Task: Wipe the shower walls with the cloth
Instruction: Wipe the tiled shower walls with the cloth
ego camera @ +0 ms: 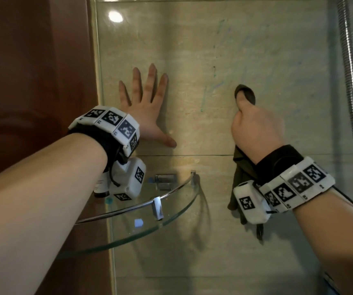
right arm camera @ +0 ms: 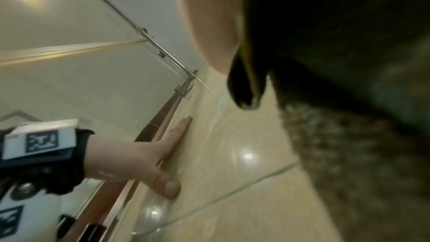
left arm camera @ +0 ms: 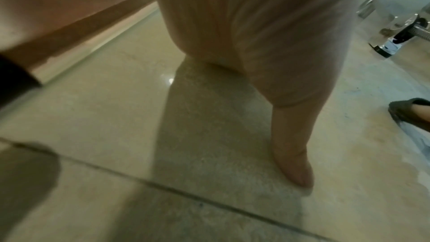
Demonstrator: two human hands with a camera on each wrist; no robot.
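Note:
The beige tiled shower wall [ego camera: 192, 50] fills the head view, with faint blue-green smears [ego camera: 218, 81] on it. My left hand [ego camera: 148, 107] lies flat on the wall with fingers spread, beside the glass panel [ego camera: 99, 60]. My right hand [ego camera: 256, 126] grips a dark olive cloth [ego camera: 244, 93] and holds it against the wall; a loop of cloth sticks out above the thumb and the rest hangs below the wrist [ego camera: 243, 173]. In the right wrist view the cloth [right arm camera: 337, 62] covers most of the picture, and my left hand [right arm camera: 139, 157] presses on the tile. In the left wrist view the thumb [left arm camera: 293, 154] touches the wall.
A glass corner shelf [ego camera: 171, 218] with a chrome rail [ego camera: 145, 201] sits below my left hand, with a small dark bottle [ego camera: 101, 188] on it. A chrome shower hose [ego camera: 350, 81] hangs at the right. Brown wood [ego camera: 33, 81] shows behind the glass panel.

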